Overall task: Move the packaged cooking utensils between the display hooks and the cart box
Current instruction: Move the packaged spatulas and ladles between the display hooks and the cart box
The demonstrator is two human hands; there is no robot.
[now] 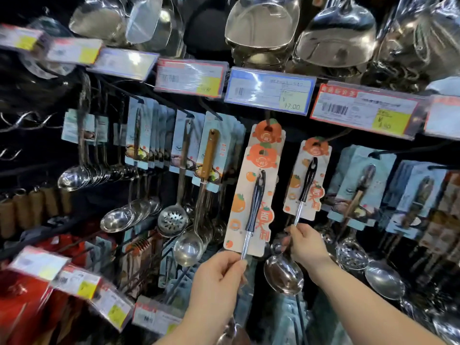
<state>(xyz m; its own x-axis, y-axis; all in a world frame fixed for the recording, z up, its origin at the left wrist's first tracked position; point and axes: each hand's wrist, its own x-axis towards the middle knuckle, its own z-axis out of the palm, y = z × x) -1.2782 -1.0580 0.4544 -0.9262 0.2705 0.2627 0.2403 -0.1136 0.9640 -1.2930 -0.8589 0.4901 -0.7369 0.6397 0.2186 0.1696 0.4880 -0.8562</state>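
Two packaged black-handled utensils on orange-printed cards hang before me. My left hand [217, 277] grips the steel shaft of the nearer packaged utensil [256, 195], just below its card; its bowl shows low at the frame's bottom. Another card of the same print hangs behind it on the hook. My right hand [306, 245] pinches the shaft of the second packaged spoon [307, 180], whose shiny bowl [283, 275] hangs under my wrist. That card's top sits at a hook [341, 134] under the price rail. No cart box is in view.
Rows of packaged ladles and skimmers [171, 220] hang on hooks to the left, blue-carded utensils [361, 192] to the right. Price tag rails [268, 90] run across above, large steel spatulas [261, 23] over them. More tags and red packs sit lower left.
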